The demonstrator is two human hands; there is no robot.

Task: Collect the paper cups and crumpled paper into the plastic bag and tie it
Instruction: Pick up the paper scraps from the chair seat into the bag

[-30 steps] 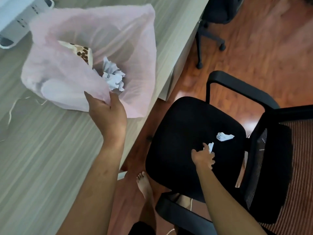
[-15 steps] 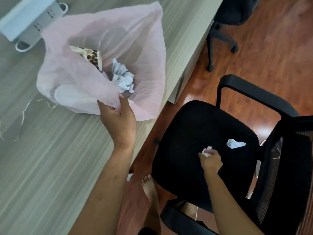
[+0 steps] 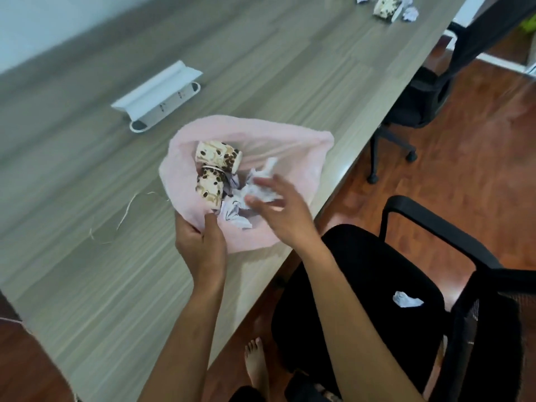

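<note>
Plastic bag (image 3: 293, 158) rim pinched by left hand (image 3: 200, 242) fingers; right hand (image 3: 278, 210) hovers over opening, fingers spread, blurred.

right hand (image 3: 278, 210) now over bag (image 3: 295, 158), seemingly releasing paper (image 3: 261, 190)

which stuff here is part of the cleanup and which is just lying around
Part of the job:
- pink plastic bag, its rim held by the left hand
- bean-patterned paper cups in the bag
- crumpled white paper on the black chair seat
- cup and paper balls at the table's far end
- right hand over the bag

Just lying about:
- white power strip
- thin string
- far office chair
</note>
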